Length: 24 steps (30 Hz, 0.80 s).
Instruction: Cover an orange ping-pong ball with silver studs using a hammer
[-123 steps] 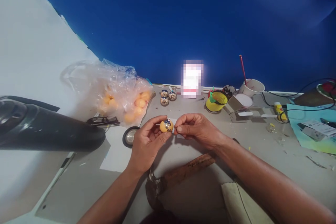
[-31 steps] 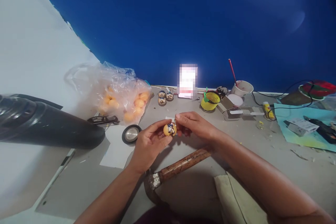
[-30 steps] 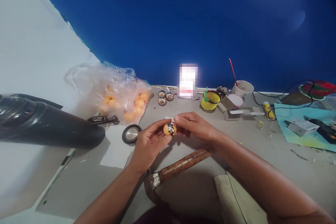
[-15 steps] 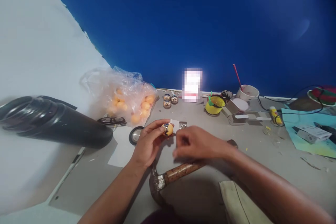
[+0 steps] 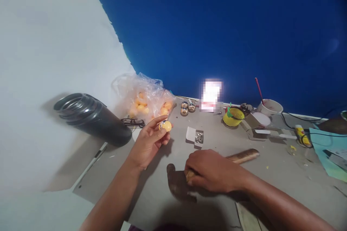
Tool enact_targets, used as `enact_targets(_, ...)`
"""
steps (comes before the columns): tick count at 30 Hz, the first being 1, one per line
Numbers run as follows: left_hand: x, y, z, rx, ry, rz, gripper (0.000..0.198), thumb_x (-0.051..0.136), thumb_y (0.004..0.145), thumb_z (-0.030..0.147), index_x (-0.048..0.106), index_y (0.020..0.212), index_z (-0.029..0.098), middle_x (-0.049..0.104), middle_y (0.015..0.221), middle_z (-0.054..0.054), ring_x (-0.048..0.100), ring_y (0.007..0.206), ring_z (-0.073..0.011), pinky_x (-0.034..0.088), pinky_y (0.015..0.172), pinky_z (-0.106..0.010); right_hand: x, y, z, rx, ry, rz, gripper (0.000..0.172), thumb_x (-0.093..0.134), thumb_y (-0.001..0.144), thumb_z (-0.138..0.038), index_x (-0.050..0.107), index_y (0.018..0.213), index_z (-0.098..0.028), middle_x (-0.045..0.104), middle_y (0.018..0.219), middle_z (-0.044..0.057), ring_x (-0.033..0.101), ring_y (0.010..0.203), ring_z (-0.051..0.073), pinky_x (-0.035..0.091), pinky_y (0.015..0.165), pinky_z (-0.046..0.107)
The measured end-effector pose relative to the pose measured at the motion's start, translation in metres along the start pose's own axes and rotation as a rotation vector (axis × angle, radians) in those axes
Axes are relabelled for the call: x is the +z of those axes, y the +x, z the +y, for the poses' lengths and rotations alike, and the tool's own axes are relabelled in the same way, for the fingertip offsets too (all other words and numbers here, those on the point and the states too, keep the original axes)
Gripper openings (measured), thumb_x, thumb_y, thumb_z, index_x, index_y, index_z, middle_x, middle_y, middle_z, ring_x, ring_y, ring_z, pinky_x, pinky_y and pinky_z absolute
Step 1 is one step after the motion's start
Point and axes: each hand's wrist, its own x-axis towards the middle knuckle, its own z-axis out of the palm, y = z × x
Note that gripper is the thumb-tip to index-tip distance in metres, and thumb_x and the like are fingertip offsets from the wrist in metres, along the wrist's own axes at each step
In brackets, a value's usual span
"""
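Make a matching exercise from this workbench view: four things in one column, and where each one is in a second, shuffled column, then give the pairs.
Things
1. small orange ball with shiny studs
2. wooden-handled hammer
3. small open white box of metal studs
4. clear plastic bag of orange balls

Places
A. on the grey table, under the right hand
B. at the back by the white wall, behind the black-framed glasses
C. held up in the fingers of the left hand
D. on the table between the two hands

Pairs: 1-C, 2-A, 3-D, 4-B
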Motion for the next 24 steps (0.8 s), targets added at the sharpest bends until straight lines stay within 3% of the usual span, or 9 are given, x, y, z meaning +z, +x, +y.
enact_targets(2,-0.009,-0.004,0.002,-0.018,-0.029,0.010,0.047,0.088,0.072,0.028,0.073,0.116,0.019,0.074,0.093,-0.007,0.062,0.065,-0.0109,0.048,0.056,-0.022,-0.024,-0.011,-0.002,0.011,0.137,0.074,0.021,0.054,0.095,-0.027,0.073,0.097,-0.020,0.075,0.090,0.006,0.066,0.080,0.022,0.048,0.070,0.032)
enact_targets(5,-0.015,-0.010,-0.002,-0.050,-0.017,0.042,0.047,0.091,0.068,0.032,0.074,0.109,0.017,0.075,0.094,-0.008,0.065,0.067,-0.0124,0.051,0.060,-0.023,-0.046,-0.021,-0.002,-0.082,0.331,0.311,0.029,0.050,0.101,-0.028,0.070,0.122,-0.029,0.074,0.115,0.004,0.067,0.108,0.024,0.051,0.093,0.036)
enact_targets(8,-0.009,-0.013,-0.011,-0.023,0.111,0.082,0.048,0.094,0.062,0.026,0.076,0.106,0.019,0.075,0.085,-0.003,0.067,0.071,-0.0129,0.053,0.066,-0.023,-0.051,-0.025,0.000,-0.111,0.380,0.594,0.035,0.046,0.103,-0.031,0.065,0.133,-0.031,0.072,0.124,0.005,0.062,0.123,0.026,0.048,0.106,0.043)
enact_targets(10,0.000,-0.012,-0.017,0.010,0.207,0.074,0.046,0.094,0.059,0.021,0.076,0.101,0.019,0.074,0.082,-0.001,0.066,0.074,-0.0126,0.054,0.070,-0.023,-0.047,-0.025,0.000,-0.073,0.334,0.698,0.036,0.047,0.103,-0.031,0.064,0.135,-0.029,0.073,0.122,0.007,0.062,0.123,0.027,0.048,0.107,0.046)
enact_targets(15,0.019,-0.008,-0.022,0.073,0.284,-0.003,0.044,0.092,0.060,0.019,0.075,0.100,0.018,0.076,0.087,-0.002,0.067,0.080,-0.0148,0.055,0.076,-0.027,-0.037,-0.022,-0.002,0.039,0.268,0.642,0.037,0.056,0.097,-0.022,0.067,0.131,-0.029,0.076,0.117,0.004,0.070,0.108,0.024,0.055,0.097,0.040)
enact_targets(20,0.017,-0.008,-0.027,0.102,0.370,-0.005,0.046,0.088,0.066,0.020,0.071,0.109,0.019,0.073,0.096,-0.003,0.066,0.084,-0.0166,0.054,0.076,-0.028,-0.048,-0.026,-0.002,-0.011,0.279,0.666,0.039,0.054,0.099,-0.021,0.064,0.135,-0.031,0.071,0.130,0.002,0.065,0.120,0.023,0.047,0.109,0.040)
enact_targets(24,0.014,-0.010,-0.031,0.243,0.593,-0.020,0.037,0.080,0.075,0.017,0.071,0.110,0.022,0.071,0.108,-0.005,0.066,0.098,-0.0201,0.052,0.090,-0.034,-0.051,-0.030,0.003,0.072,0.261,0.574,0.032,0.052,0.100,-0.025,0.071,0.125,-0.026,0.077,0.111,0.004,0.071,0.106,0.025,0.053,0.100,0.040)
